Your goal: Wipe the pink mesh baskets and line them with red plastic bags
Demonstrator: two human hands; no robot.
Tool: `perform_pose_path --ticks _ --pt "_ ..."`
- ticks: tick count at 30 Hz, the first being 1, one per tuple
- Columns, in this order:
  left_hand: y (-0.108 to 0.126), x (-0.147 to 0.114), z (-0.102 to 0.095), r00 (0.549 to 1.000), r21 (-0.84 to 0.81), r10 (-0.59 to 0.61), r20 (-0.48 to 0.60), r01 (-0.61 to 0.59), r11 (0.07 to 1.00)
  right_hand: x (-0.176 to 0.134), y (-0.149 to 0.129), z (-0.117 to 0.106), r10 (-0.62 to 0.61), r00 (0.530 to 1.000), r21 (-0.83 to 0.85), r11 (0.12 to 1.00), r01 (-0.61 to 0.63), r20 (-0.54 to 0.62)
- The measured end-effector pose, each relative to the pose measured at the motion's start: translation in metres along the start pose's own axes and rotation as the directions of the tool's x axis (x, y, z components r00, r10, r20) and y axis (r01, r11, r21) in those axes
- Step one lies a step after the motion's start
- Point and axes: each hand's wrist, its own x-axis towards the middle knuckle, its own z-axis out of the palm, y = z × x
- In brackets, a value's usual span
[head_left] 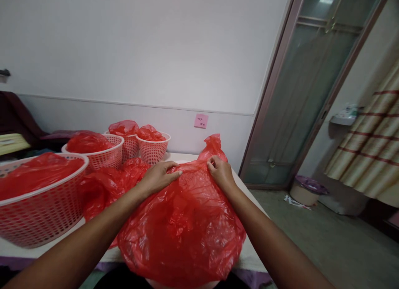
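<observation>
A large red plastic bag [183, 222] is spread out in front of me, with its body bulging toward my lap. My left hand [163, 177] is at its far left edge, thumb and fingers closing on the film. On the far right edge, my right hand [220, 171] pinches the same bag between thumb and fingers. Bits of a white rim show behind and below the bag; what it belongs to is mostly hidden. Just beyond my right hand a bunched red bag [213, 145] stands upright. Beside my left forearm lies crumpled red plastic [107, 185].
Pink-white mesh baskets stand left: a large one [43, 214], a middle one [106, 158] and smaller ones [154, 151] by the wall, each with red plastic inside. A pink note [201, 121] is on the wall. A lined bin [307, 191] stands on the floor right, near a glass door [277, 93].
</observation>
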Motion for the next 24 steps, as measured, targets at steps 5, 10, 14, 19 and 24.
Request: perform_pose_path --ticks 5,10,14,19,24 --pt "-0.004 0.001 0.006 0.999 0.1 0.016 -0.028 -0.014 0.995 0.0 0.001 -0.002 -0.011 0.999 -0.016 1.0 0.012 0.046" --pt "-0.005 -0.002 0.005 0.996 0.123 -0.016 -0.088 0.026 0.992 0.0 -0.001 -0.009 -0.099 0.982 0.003 0.995 0.099 0.163" --pt "-0.006 -0.006 0.0 0.996 0.153 -0.032 -0.085 0.045 0.987 0.001 -0.002 -0.009 -0.159 0.965 0.014 0.987 0.16 0.21" --pt "-0.006 -0.012 -0.003 0.997 0.19 -0.026 -0.073 0.039 0.981 0.006 -0.008 -0.003 -0.154 0.975 -0.053 0.985 0.164 0.157" --pt "-0.007 -0.021 -0.003 0.996 0.208 -0.027 -0.082 0.044 0.977 0.011 -0.016 0.004 -0.154 0.979 -0.134 0.976 0.172 0.134"
